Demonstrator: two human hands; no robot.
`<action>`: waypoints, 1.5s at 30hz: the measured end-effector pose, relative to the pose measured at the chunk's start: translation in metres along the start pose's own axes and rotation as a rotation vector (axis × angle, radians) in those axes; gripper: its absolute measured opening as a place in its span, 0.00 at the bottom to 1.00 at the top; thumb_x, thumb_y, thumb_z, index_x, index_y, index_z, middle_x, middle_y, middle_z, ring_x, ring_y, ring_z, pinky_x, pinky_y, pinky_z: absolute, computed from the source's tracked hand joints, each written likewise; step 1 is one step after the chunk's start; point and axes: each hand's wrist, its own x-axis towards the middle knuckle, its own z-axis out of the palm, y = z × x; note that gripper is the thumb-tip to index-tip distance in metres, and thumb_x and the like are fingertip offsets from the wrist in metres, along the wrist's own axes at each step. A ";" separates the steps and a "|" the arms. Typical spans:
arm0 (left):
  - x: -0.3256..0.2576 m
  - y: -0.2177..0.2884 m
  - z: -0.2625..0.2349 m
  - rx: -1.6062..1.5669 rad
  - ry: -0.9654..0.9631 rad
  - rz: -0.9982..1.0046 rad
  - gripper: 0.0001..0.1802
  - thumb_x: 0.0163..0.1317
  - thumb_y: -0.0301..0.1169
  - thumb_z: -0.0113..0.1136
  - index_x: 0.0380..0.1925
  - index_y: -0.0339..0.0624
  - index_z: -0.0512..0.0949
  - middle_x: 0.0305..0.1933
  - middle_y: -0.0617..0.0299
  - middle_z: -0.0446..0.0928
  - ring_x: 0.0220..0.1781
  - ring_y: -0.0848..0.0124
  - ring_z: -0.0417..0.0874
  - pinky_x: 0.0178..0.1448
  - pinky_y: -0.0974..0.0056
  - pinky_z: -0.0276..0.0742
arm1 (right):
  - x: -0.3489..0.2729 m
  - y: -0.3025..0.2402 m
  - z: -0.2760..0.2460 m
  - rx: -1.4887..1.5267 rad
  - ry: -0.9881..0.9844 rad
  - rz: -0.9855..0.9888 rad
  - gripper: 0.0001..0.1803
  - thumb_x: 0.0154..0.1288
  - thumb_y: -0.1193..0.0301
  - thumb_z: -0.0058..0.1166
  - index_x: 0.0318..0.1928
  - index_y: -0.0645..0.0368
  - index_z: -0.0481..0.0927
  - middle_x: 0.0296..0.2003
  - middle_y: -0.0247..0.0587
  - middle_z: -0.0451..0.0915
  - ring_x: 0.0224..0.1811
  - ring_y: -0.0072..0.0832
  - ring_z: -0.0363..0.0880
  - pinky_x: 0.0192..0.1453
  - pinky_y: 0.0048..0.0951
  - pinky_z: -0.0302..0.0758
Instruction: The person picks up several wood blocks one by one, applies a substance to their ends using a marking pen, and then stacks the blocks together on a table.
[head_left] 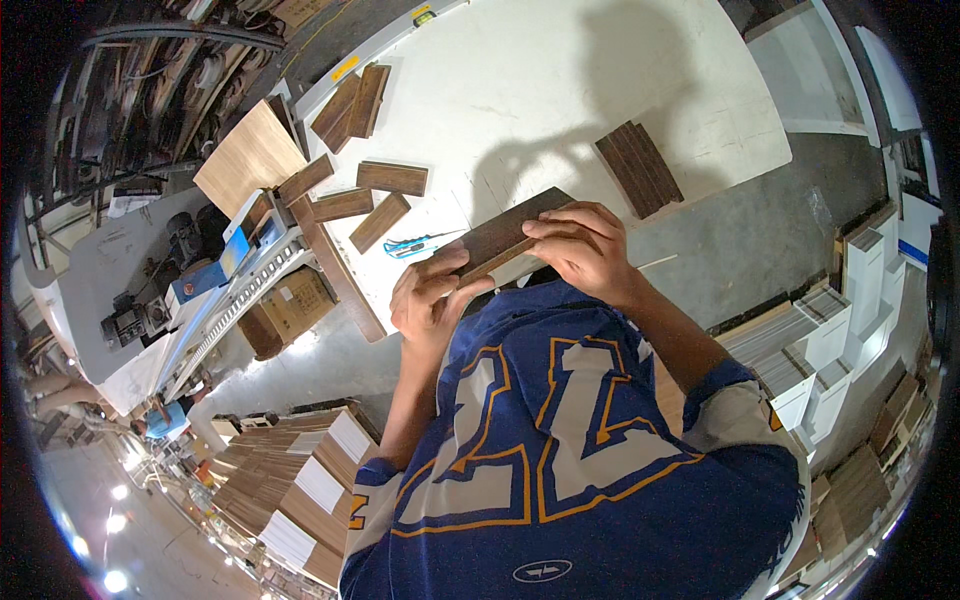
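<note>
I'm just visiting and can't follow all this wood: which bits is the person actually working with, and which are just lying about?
In use:
- dark wood strip, held at its ends by the left hand and the right hand

Lying about:
- blue utility knife on the white table
- loose dark wood pieces
- stack of dark strips
- light plywood panel
- stacked boards on the floor

Dark wood piece (505, 235) between both hands (500, 275)

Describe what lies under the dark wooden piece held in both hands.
Under the dark wooden piece shows the white table, with a blue utility knife just beside its lower end. The left hand and right hand grip its ends; the table directly beneath is hidden.
</note>
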 end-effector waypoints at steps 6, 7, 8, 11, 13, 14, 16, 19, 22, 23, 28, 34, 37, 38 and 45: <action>0.016 0.013 -0.012 0.052 -0.075 0.164 0.31 0.47 0.34 0.87 0.41 0.47 0.71 0.46 0.58 0.90 0.52 0.60 0.94 0.48 0.64 0.91 | 0.003 -0.005 -0.010 -0.013 0.049 -0.063 0.16 0.51 0.69 0.83 0.38 0.50 0.86 0.49 0.31 0.92 0.54 0.30 0.87 0.57 0.36 0.83; 0.018 0.013 -0.012 0.060 -0.086 0.202 0.31 0.46 0.34 0.87 0.41 0.47 0.70 0.47 0.59 0.90 0.53 0.61 0.94 0.48 0.64 0.91 | 0.002 -0.004 -0.012 -0.012 0.049 -0.063 0.16 0.51 0.69 0.83 0.38 0.50 0.86 0.49 0.31 0.92 0.54 0.30 0.87 0.57 0.36 0.83; 0.020 0.013 -0.013 0.060 -0.086 0.202 0.31 0.46 0.34 0.87 0.41 0.47 0.70 0.47 0.59 0.90 0.53 0.61 0.94 0.48 0.64 0.91 | 0.002 -0.003 -0.013 -0.011 0.031 -0.042 0.19 0.49 0.68 0.84 0.40 0.50 0.86 0.48 0.31 0.91 0.54 0.31 0.87 0.57 0.37 0.83; 0.023 0.013 -0.016 0.078 -0.108 0.263 0.31 0.46 0.35 0.87 0.40 0.47 0.70 0.47 0.59 0.90 0.54 0.60 0.93 0.48 0.64 0.92 | 0.006 0.005 -0.018 -0.011 0.020 -0.002 0.25 0.46 0.65 0.85 0.45 0.48 0.86 0.47 0.30 0.89 0.53 0.32 0.87 0.57 0.38 0.84; 0.022 0.013 -0.018 0.076 -0.127 0.270 0.32 0.46 0.35 0.87 0.40 0.47 0.69 0.47 0.59 0.90 0.54 0.60 0.93 0.49 0.64 0.92 | 0.009 0.013 -0.025 -0.030 -0.002 0.011 0.35 0.41 0.64 0.87 0.52 0.47 0.84 0.46 0.31 0.88 0.53 0.35 0.87 0.58 0.41 0.84; 0.022 0.013 -0.017 0.074 -0.128 0.271 0.32 0.46 0.35 0.87 0.40 0.47 0.69 0.47 0.59 0.90 0.54 0.60 0.93 0.49 0.64 0.92 | 0.010 0.016 -0.027 -0.031 -0.002 0.013 0.35 0.41 0.64 0.87 0.52 0.47 0.84 0.46 0.31 0.88 0.53 0.35 0.87 0.58 0.41 0.84; 0.022 0.012 -0.015 0.060 -0.129 0.261 0.32 0.46 0.35 0.87 0.40 0.47 0.69 0.47 0.59 0.90 0.54 0.60 0.93 0.49 0.64 0.92 | 0.011 0.020 -0.031 -0.089 -0.001 -0.012 0.37 0.39 0.66 0.86 0.55 0.45 0.84 0.47 0.30 0.87 0.54 0.35 0.86 0.58 0.42 0.83; 0.017 0.010 -0.008 0.046 -0.127 0.253 0.33 0.47 0.35 0.87 0.41 0.47 0.68 0.48 0.58 0.90 0.55 0.60 0.93 0.50 0.64 0.92 | 0.015 0.014 -0.039 -0.083 -0.063 -0.009 0.27 0.43 0.69 0.84 0.48 0.46 0.88 0.48 0.27 0.86 0.54 0.32 0.85 0.59 0.39 0.83; 0.014 0.009 -0.001 0.055 -0.131 0.232 0.32 0.48 0.34 0.87 0.41 0.47 0.68 0.48 0.57 0.90 0.56 0.59 0.93 0.51 0.64 0.92 | 0.015 0.010 -0.038 -0.057 -0.100 -0.010 0.19 0.45 0.73 0.81 0.41 0.47 0.89 0.47 0.26 0.86 0.51 0.31 0.84 0.55 0.38 0.82; 0.013 0.009 0.002 0.053 -0.132 0.232 0.32 0.48 0.34 0.87 0.41 0.47 0.68 0.48 0.57 0.90 0.56 0.59 0.93 0.51 0.64 0.92 | 0.015 0.010 -0.037 -0.024 -0.090 0.001 0.16 0.46 0.76 0.79 0.37 0.49 0.89 0.45 0.27 0.86 0.48 0.31 0.84 0.52 0.38 0.81; 0.015 0.011 0.010 0.053 -0.122 0.248 0.31 0.48 0.32 0.87 0.40 0.46 0.70 0.49 0.57 0.90 0.57 0.58 0.92 0.50 0.62 0.91 | 0.009 0.011 -0.033 -0.046 -0.083 0.029 0.13 0.47 0.77 0.76 0.32 0.50 0.85 0.42 0.28 0.84 0.45 0.32 0.82 0.49 0.36 0.80; 0.021 0.014 0.018 0.054 -0.152 0.232 0.33 0.47 0.31 0.87 0.45 0.45 0.70 0.48 0.54 0.89 0.55 0.55 0.93 0.50 0.58 0.90 | 0.008 0.017 -0.042 -0.042 -0.141 0.014 0.08 0.56 0.74 0.71 0.35 0.50 0.85 0.41 0.28 0.84 0.45 0.31 0.81 0.50 0.34 0.80; 0.019 0.010 0.027 0.026 -0.112 0.214 0.28 0.49 0.30 0.86 0.41 0.44 0.73 0.49 0.55 0.89 0.56 0.57 0.92 0.48 0.60 0.89 | 0.003 0.019 -0.038 -0.079 -0.156 0.037 0.12 0.57 0.73 0.71 0.42 0.51 0.86 0.43 0.32 0.84 0.45 0.32 0.80 0.52 0.35 0.80; 0.018 0.009 0.030 0.020 -0.111 0.213 0.28 0.49 0.30 0.86 0.41 0.44 0.73 0.49 0.55 0.89 0.56 0.57 0.92 0.48 0.60 0.89 | 0.004 0.018 -0.037 -0.096 -0.169 0.064 0.15 0.58 0.73 0.71 0.47 0.52 0.87 0.44 0.34 0.83 0.44 0.33 0.80 0.53 0.36 0.81; 0.031 0.002 0.045 0.280 -0.379 -0.187 0.21 0.64 0.41 0.76 0.49 0.37 0.84 0.55 0.48 0.87 0.64 0.47 0.86 0.63 0.48 0.82 | -0.042 0.073 -0.050 -0.225 -0.312 0.320 0.20 0.67 0.70 0.66 0.59 0.52 0.85 0.46 0.44 0.80 0.48 0.43 0.80 0.54 0.43 0.81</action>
